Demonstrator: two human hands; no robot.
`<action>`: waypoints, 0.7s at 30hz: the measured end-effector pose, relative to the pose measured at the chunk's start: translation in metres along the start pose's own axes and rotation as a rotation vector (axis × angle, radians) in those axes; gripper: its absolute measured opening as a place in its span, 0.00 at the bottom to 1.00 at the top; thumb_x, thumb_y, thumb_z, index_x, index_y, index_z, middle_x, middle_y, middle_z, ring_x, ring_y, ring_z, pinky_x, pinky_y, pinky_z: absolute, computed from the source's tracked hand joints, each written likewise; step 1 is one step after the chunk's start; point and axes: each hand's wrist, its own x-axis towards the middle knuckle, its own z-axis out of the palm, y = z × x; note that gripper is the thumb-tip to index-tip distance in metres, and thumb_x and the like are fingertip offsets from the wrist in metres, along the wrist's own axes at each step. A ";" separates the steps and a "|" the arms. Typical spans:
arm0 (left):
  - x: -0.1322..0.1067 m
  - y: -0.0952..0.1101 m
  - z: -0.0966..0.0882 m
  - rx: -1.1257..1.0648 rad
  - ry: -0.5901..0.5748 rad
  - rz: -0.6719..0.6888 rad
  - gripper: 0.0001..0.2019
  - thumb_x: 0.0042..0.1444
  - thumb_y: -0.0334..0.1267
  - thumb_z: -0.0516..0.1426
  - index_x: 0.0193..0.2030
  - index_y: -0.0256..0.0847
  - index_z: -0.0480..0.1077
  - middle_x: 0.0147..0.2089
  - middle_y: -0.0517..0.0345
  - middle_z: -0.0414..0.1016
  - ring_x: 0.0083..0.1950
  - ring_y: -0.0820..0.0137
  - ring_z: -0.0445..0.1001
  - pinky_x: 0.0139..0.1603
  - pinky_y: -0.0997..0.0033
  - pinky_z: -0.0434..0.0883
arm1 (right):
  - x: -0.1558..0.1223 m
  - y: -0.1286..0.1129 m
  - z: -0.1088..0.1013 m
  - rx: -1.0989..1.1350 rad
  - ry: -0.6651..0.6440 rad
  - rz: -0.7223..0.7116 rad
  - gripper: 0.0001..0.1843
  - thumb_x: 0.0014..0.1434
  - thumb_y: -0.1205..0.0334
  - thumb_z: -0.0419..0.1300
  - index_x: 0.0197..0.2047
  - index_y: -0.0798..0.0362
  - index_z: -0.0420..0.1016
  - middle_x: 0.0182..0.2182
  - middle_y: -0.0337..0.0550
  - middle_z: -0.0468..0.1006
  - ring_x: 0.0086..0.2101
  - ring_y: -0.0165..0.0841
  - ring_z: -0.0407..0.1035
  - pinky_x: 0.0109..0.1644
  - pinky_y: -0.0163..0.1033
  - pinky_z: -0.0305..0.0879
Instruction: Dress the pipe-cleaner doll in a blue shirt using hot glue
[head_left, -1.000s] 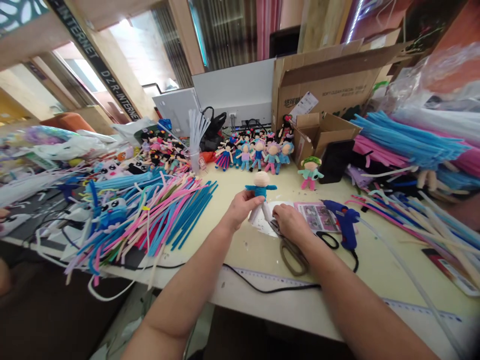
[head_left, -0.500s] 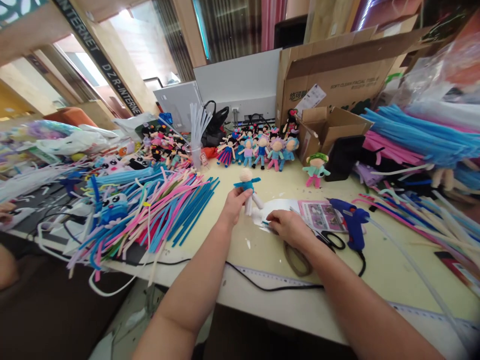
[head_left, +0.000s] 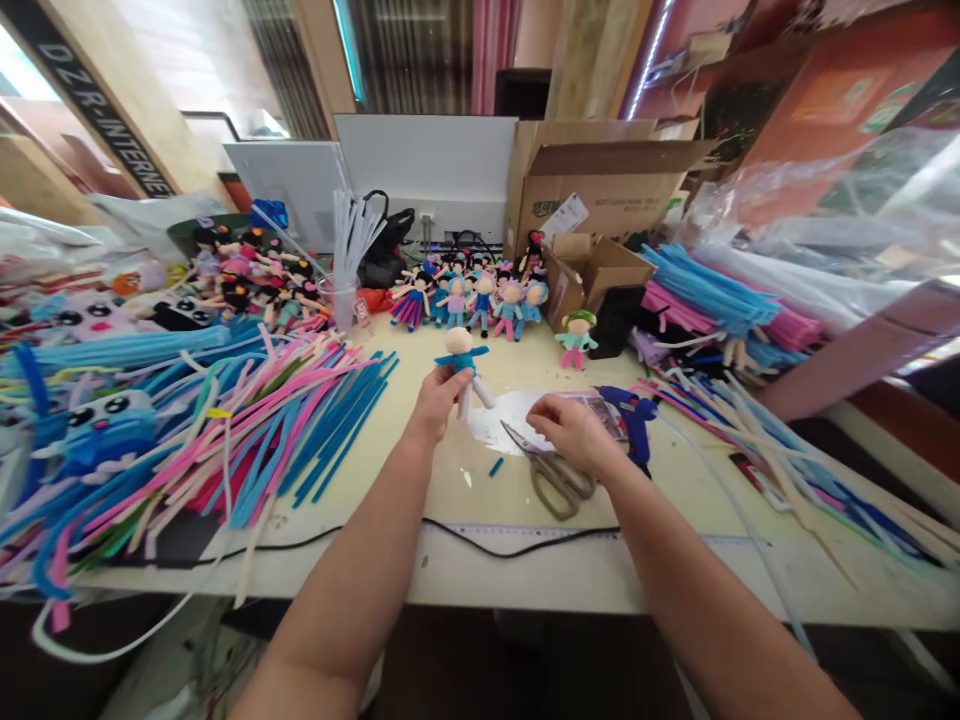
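Cluttered table (head_left: 420, 480): left hand (head_left: 435, 400) grip pinching doll (head_left: 463, 365); right hand (head_left: 574, 435) curled beside scissors (head_left: 551, 470).

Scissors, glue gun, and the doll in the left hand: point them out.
scissors (head_left: 556, 478), head view, on a handle loop.
glue gun (head_left: 634, 420), head view, on its blue body.
doll (head_left: 459, 353), head view, on its teal torso.

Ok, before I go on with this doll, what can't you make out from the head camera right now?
- Right hand: the back of the hand hides its fingertips, so I cannot tell if it holds anything.
- Blue glue gun: that hand covers part of it.
- Doll in the left hand: any face is too small to read.
- Printed sheet: mostly covered, print too small.
- Pipe cleaners: cut off by the left edge.
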 end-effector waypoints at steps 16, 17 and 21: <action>-0.004 0.002 -0.023 0.489 -0.174 -0.015 0.14 0.41 0.47 0.64 0.26 0.36 0.74 0.24 0.59 0.72 0.27 0.72 0.67 0.31 0.71 0.62 | -0.070 0.009 0.014 -0.498 -0.057 -0.045 0.18 0.53 0.68 0.56 0.48 0.55 0.69 0.43 0.52 0.76 0.40 0.40 0.69 0.41 0.40 0.59; -0.004 0.001 -0.025 0.529 -0.175 -0.024 0.12 0.39 0.44 0.65 0.24 0.36 0.74 0.23 0.60 0.71 0.26 0.72 0.66 0.30 0.71 0.61 | -0.069 0.008 0.015 -0.499 -0.059 -0.033 0.18 0.53 0.68 0.55 0.48 0.55 0.69 0.43 0.52 0.76 0.40 0.40 0.69 0.40 0.40 0.59; -0.004 0.000 -0.029 0.732 -0.097 -0.047 0.09 0.36 0.37 0.66 0.20 0.40 0.70 0.19 0.62 0.67 0.28 0.68 0.67 0.30 0.72 0.59 | -0.066 0.013 0.014 -0.362 -0.057 0.059 0.19 0.49 0.66 0.56 0.47 0.53 0.70 0.36 0.46 0.76 0.35 0.38 0.69 0.37 0.39 0.59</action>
